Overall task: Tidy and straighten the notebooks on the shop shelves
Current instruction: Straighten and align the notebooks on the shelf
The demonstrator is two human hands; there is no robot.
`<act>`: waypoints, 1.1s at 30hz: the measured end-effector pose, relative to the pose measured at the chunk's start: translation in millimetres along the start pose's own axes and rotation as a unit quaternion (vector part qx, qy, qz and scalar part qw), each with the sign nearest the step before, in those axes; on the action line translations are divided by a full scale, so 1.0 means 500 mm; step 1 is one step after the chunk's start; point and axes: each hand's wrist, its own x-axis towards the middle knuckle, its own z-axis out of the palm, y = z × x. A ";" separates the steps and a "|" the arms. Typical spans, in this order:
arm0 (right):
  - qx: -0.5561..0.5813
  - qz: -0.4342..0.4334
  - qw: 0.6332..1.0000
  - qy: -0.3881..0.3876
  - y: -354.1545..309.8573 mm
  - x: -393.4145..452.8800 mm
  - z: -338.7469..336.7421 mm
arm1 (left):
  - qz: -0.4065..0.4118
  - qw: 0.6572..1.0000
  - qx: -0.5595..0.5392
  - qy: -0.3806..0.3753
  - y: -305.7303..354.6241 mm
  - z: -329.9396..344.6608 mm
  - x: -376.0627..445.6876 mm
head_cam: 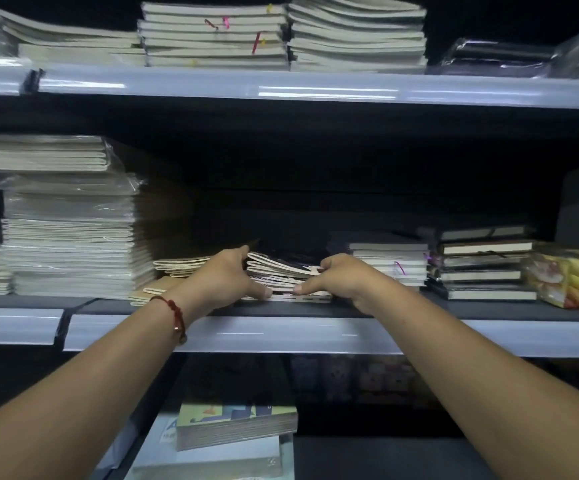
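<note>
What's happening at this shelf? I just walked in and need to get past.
A person is tidying notebooks. Their left hand and right hand hold the two ends of a small messy pile of notebooks on the middle shelf, fingers curled over it and thumbs at its front. The pile is still uneven, with books splayed. Taller wrapped stacks sit to its left.

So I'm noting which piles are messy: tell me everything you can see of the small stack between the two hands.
The small stack of notebooks lies flat on the middle shelf, near its front edge. It is a low, uneven pile of thin soft-cover books with pale page edges and dark covers; the top ones curl upward. The left hand and right hand grip its two ends, thumbs at the lowest book. Taller stacks flank it.
</note>
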 end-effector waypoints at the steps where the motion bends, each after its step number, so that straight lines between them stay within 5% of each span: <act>1: -0.005 0.006 1.000 -0.002 0.002 0.001 0.002 | -0.001 1.000 0.000 -0.001 -0.001 0.002 0.000; 10: -0.117 -0.015 0.992 0.033 0.014 0.018 -0.001 | 0.043 0.987 0.146 0.053 0.022 0.030 0.024; 16: -0.079 -0.022 0.996 0.039 0.020 0.020 -0.001 | -0.010 0.999 0.024 0.033 0.016 0.028 0.036; 26: -0.227 -0.042 0.972 0.049 -0.014 -0.021 0.008 | 0.017 0.995 0.086 0.042 0.034 0.031 0.013; 28: -0.306 -0.123 0.941 0.080 -0.018 -0.055 0.011 | 0.078 0.970 0.212 0.088 0.031 0.030 -0.008; 30: -0.366 -0.204 0.907 0.039 -0.017 -0.081 0.005 | 0.194 0.908 0.351 0.120 0.028 0.020 -0.025; 33: -0.335 -0.188 0.920 -0.083 -0.006 -0.087 -0.014 | 0.270 0.868 0.415 -0.014 0.014 -0.014 -0.023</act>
